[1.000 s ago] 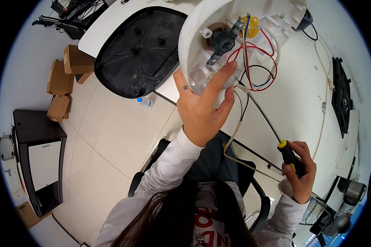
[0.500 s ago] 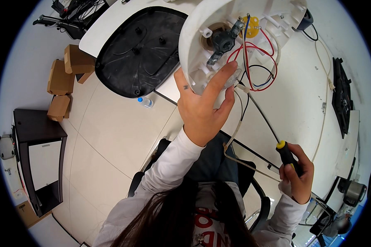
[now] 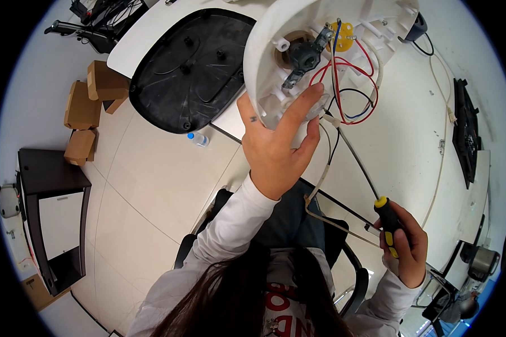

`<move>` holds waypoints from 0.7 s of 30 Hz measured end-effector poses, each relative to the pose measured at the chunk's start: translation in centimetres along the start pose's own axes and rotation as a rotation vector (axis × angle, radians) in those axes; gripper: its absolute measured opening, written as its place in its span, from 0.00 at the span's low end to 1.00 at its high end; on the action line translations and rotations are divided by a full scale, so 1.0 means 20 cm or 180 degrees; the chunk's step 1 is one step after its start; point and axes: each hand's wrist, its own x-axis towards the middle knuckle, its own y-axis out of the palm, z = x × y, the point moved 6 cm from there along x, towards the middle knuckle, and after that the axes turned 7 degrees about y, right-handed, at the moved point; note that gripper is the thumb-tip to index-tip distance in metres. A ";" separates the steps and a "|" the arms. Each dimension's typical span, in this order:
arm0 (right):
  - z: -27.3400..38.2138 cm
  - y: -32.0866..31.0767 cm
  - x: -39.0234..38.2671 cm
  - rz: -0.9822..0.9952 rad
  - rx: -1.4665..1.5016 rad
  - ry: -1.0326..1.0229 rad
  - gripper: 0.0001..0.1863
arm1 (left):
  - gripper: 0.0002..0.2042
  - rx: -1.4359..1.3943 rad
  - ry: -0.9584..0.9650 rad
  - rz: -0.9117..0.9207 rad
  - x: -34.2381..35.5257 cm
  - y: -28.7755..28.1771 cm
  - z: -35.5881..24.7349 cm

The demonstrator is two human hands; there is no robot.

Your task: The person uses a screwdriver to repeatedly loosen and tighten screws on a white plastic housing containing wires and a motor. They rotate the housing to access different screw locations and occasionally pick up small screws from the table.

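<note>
At the top of the view a white plastic housing (image 3: 257, 53) lies open side up, tilted over the table. Inside it are a dark motor-like part (image 3: 305, 57), a yellow disc (image 3: 339, 39) and loose red, blue and black wires (image 3: 371, 101). My left hand (image 3: 275, 149) clasps the housing's near wall, thumb and fingers on either side. A long screwdriver (image 3: 358, 157) with a black and yellow handle is gripped in my right hand (image 3: 409, 238). Its shaft slants up to the housing's near edge, beside a pale cable; the tip's exact contact is hidden.
Left of the housing, a black plastic cover (image 3: 205, 62) lies on the white table (image 3: 129, 48). A blue-capped bottle (image 3: 198, 139) is on the floor. Cardboard boxes (image 3: 83, 106) and a dark cabinet (image 3: 55, 174) stand at left. The pale cable (image 3: 343, 227) runs across my lap.
The screwdriver's handle has turned, showing more yellow, and shifted slightly down and left. My right hand has moved with it, fingers repositioned. The housing and my left hand stay put.
</note>
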 end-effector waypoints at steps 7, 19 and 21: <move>0.02 0.02 -0.01 -0.0102 0.0017 -0.0025 0.25 | 0.26 -0.0079 -0.0052 -0.0116 0.01 0.00 0.00; 0.03 0.03 0.01 -0.0520 -0.0868 -0.0224 0.19 | 0.27 -0.0106 -0.0048 -0.0124 0.01 -0.01 0.00; 0.05 0.04 -0.03 -0.0588 -0.1048 -0.0259 0.19 | 0.24 -0.0033 -0.0002 -0.0019 0.00 0.00 0.00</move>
